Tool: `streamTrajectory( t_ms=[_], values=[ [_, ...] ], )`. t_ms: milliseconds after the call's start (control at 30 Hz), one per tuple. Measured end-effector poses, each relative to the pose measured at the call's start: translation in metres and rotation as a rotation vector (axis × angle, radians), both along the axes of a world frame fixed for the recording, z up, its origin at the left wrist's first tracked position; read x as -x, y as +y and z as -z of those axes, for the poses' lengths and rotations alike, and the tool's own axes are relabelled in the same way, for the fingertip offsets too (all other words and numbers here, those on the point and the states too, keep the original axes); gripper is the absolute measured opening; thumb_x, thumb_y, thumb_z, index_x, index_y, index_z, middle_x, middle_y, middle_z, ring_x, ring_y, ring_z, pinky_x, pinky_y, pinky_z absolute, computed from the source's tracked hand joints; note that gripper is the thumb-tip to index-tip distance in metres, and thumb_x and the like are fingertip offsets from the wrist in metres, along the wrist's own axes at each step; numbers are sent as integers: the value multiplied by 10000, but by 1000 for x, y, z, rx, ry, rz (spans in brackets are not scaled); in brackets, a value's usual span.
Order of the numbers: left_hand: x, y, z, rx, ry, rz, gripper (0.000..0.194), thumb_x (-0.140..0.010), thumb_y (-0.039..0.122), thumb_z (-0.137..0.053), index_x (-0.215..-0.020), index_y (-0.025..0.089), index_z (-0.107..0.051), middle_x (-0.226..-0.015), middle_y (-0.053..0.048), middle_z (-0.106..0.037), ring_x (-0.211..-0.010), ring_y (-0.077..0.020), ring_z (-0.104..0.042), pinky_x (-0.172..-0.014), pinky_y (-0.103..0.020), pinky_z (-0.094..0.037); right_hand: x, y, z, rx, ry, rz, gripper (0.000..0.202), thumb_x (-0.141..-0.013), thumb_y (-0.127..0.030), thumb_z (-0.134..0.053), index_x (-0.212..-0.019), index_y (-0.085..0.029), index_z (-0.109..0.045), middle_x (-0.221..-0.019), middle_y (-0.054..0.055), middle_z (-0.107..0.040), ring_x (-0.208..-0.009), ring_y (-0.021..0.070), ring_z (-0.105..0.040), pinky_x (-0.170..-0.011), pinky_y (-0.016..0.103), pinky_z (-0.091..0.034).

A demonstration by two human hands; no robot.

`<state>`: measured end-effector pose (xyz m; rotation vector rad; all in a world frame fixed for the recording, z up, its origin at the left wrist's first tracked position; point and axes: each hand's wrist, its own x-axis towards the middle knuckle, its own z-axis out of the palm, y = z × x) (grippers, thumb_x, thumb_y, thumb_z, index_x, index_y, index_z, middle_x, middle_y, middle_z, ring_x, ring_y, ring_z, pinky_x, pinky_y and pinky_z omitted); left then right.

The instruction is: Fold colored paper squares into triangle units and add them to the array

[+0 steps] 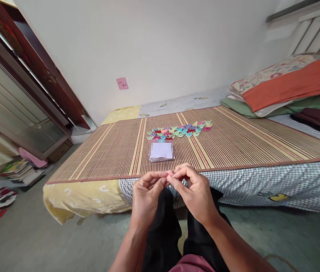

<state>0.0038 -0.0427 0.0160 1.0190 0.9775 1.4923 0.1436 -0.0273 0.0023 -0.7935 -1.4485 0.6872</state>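
Note:
Between my fingertips, just in front of the bed's near edge, is a small pink folded piece of paper (pixel 170 173). My left hand (pixel 148 190) pinches it from the left, and my right hand (pixel 194 189) pinches it from the right; the fingers hide much of it. Beyond my hands, a stack of white paper (pixel 161 151) lies on the striped bamboo mat (pixel 114 151). Behind the stack, many small folded paper pieces in several colours (pixel 187 130) spread in a band toward the right.
Folded bedding with an orange pillow (pixel 287 85) is piled at the bed's right end. A pink note (pixel 122 83) sticks to the wall. Books and magazines (pixel 19 170) stand on the left beside a cabinet. My legs are below the bed's front edge.

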Motion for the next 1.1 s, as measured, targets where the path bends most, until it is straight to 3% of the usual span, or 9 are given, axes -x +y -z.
streamTrajectory(
  t_ms=[433, 700, 900, 1100],
  values=[
    [1, 6, 3, 13, -52, 14, 170, -738, 239, -886, -857, 148, -806, -886, -85, -830, -833, -187, -782, -831, -260, -617, 2, 6, 5, -89, -157, 109, 212, -945, -155, -663, -775, -218, -555, -858, 14, -599, -792, 167, -597, -743, 302, -474],
    [-3, 9, 8, 43, -182, -19, 185, -690, 200, -905, -831, 140, -800, -831, -86, -824, -821, -187, -782, -807, -259, -620, 3, 4, 2, -21, -89, 72, 207, -968, -193, -651, -772, -216, -587, -830, 10, -611, -781, 167, -603, -730, 304, -482],
    [-7, 9, 9, 59, -234, -50, 220, -645, 196, -927, -804, 135, -787, -838, -88, -825, -763, -161, -766, -773, -245, -613, 8, 5, 4, -79, -79, 128, 209, -956, -186, -649, -765, -214, -568, -814, 14, -601, -780, 169, -602, -733, 303, -486],
    [-6, 9, 12, 38, -217, -105, 213, -666, 200, -908, -811, 144, -763, -834, -67, -813, -780, -157, -747, -794, -265, -585, 6, 7, 5, 141, -5, 16, 166, -925, -313, -720, -857, -202, -616, -793, 8, -665, -712, 159, -631, -680, 278, -505]
  ],
)
